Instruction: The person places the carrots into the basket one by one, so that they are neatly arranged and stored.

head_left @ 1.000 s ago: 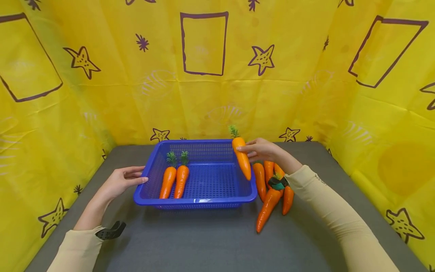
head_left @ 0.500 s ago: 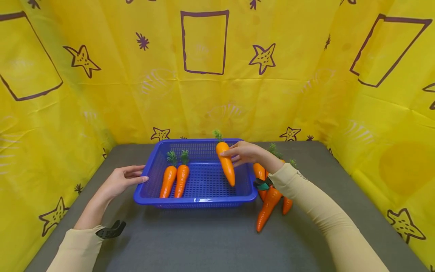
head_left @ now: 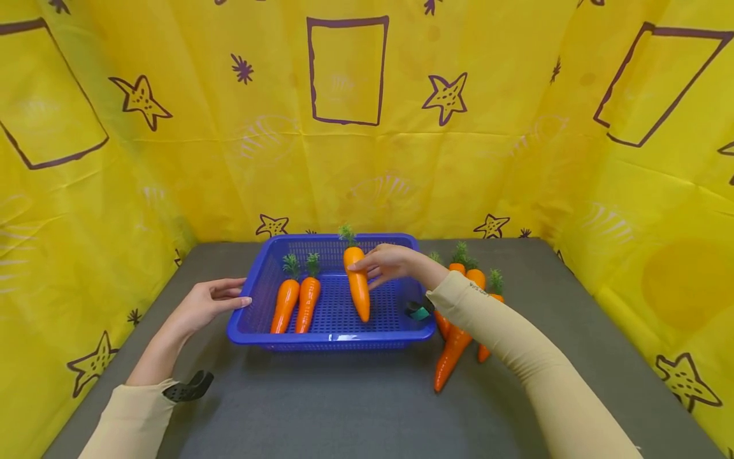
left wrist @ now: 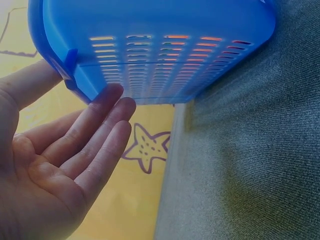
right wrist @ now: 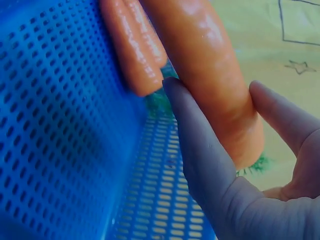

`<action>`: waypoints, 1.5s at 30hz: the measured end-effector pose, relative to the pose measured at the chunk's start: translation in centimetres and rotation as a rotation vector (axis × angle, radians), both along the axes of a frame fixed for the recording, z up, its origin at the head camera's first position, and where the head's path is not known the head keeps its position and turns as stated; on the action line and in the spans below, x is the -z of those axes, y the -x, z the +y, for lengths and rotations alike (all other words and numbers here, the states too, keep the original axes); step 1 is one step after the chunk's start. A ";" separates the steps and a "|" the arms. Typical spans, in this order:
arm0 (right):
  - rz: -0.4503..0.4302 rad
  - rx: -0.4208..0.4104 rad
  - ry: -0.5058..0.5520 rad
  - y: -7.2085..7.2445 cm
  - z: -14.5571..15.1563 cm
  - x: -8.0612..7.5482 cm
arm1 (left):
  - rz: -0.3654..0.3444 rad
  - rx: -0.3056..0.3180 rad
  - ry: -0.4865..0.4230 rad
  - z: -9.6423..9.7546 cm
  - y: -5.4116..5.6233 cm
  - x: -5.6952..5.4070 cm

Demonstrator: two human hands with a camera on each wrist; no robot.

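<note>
In the head view my right hand pinches an orange carrot with a green leafy top, tilted above the blue basket. The right wrist view shows the held carrot between thumb and fingers, apart from the basket floor. Two more carrots lie side by side in the basket's left part. At the basket's left rim, my left hand has its thumb over the edge and its fingers against the outside. The left wrist view shows those straight fingers by the slotted wall; the thumb tip is hidden.
Several loose carrots lie in a pile on the grey table right of the basket, partly hidden by the right forearm. Yellow patterned cloth walls the table in at the back and sides.
My right hand has carried the carrot leftward from the basket's right rim to over its middle. The left hand, the basket and the two carrots in it have stayed put.
</note>
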State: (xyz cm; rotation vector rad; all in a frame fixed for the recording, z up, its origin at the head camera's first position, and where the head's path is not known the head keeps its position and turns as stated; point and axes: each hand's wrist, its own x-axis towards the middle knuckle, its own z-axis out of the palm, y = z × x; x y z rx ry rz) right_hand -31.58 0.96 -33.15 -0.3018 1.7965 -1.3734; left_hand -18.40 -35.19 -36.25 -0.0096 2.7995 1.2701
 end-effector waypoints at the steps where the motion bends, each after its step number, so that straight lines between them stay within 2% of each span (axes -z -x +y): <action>1: -0.012 0.007 0.004 0.0 -0.3 0.2 | 0.000 0.002 -0.001 0.0 0.0 0.0; 7: -0.025 0.021 -0.022 0.2 -2.0 1.2 | -0.002 0.001 -0.007 0.1 0.1 -0.1; 19: -0.082 0.109 -0.121 0.7 -4.5 3.1 | -0.008 0.009 -0.021 0.4 0.1 -0.2; 30: -0.130 0.109 -0.143 1.2 -6.3 4.3 | -0.007 0.004 -0.020 0.3 0.0 -0.2; 38: -0.148 0.149 -0.149 1.2 -7.0 5.1 | -0.022 -0.001 -0.021 0.2 0.1 -0.1; 45: -0.241 0.140 -0.108 1.6 -7.2 5.4 | -0.027 -0.002 -0.018 0.2 0.0 -0.1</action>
